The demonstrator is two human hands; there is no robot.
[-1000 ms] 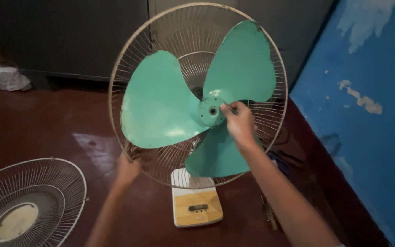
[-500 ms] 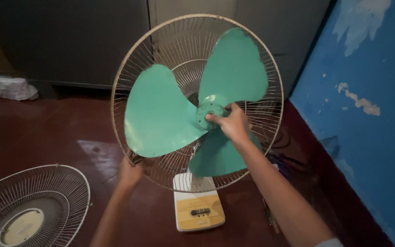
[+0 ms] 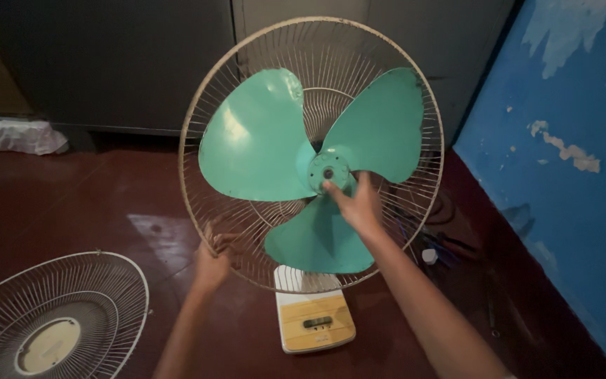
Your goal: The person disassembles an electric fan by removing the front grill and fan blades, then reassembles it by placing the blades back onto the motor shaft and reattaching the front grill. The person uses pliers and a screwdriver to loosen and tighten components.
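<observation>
fan: stands upright on the floor [image 3: 71, 203], front guard off, blades exposed, facing the camera
blades [image 3: 261, 151]: three, teal, on a round teal hub [image 3: 328, 171]; one up-left, one up-right, one pointing down
rear guard [image 3: 205, 91]: round whitish wire cage behind the blades, rim worn and discoloured
base [image 3: 315, 321]: cream and yellow block with a small dark panel on top, directly below the cage, on the floor
right hand [image 3: 356, 203]: reaches in from lower right, fingertips on the lower edge of the hub, palm over the root of the bottom blade; fingers partly curled, loosely closed about the hub edge, firm grip or not: cannot tell
left hand [image 3: 212, 261]: at the lower-left rim of the rear guard, fingers wrapped around the rim wire, closed on it
front guard [image 3: 50, 330]: separate round wire grille with a pale centre disc, lies flat on the floor at lower left, well apart from the fan
floor: dark red, glossy, light patch reflected left of the base
wall [image 3: 569, 175]: blue, paint flaking in pale patches, on the right
cabinet [image 3: 106, 63]: dark grey panels behind the fan
bag [image 3: 12, 135]: crumpled pale plastic at the far left, against the cabinet foot
cables [image 3: 443, 245]: dark tangle with a small white piece, on the floor right of the fan, partly hidden by the cage
</observation>
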